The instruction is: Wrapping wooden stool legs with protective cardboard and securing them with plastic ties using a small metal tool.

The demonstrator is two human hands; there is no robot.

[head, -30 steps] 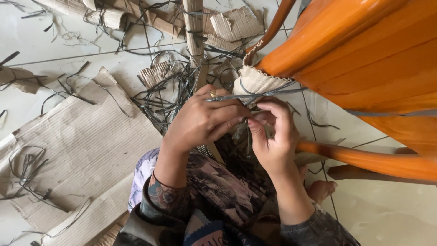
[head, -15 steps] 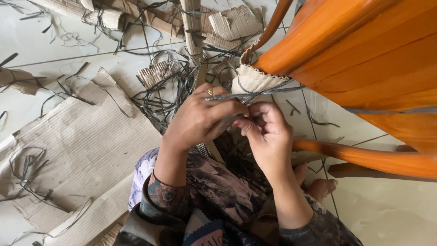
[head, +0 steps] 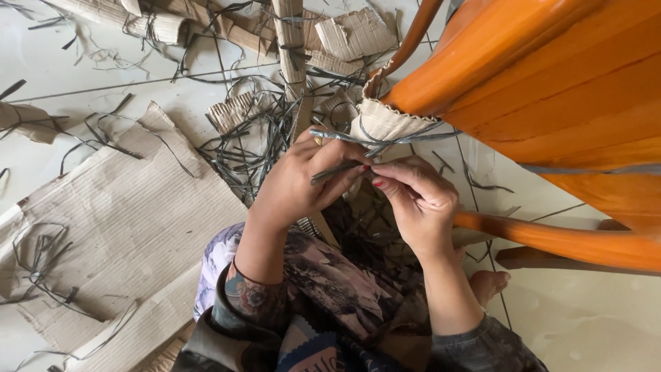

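Your left hand [head: 296, 182] is pinching a grey strap [head: 337, 170] between thumb and fingers, and your right hand [head: 420, 200] has its fingertips closed on the other end of that same strap, right where the two hands meet. The strap sits just below the cardboard wrap [head: 382, 124] on the end of the orange chair [head: 537, 76], and another run of it already crosses the wrap up top.

From how it looks, you're cinching or untwisting the strap at the wrap, so a few tips:
- keep the pinch close to the cardboard, since the further back you hold it the more the strap will flop
- pull along the strap rather than sideways, or I'd guess it slides off the rounded edge of the wrap
- let one hand anchor while the other works; moving both at once probably just loosens it
- mind the loose grey offcuts [head: 248, 145] on the floor [head: 585, 317] so you don't drag one in with it

Compared with half a second back, your right hand has rolled over so its back now faces up and the fingers reach left. Your left hand has shifted a bit lower, and the strap end now shows clearly between its fingers instead of being tucked under them. The chair and wrap haven't budged
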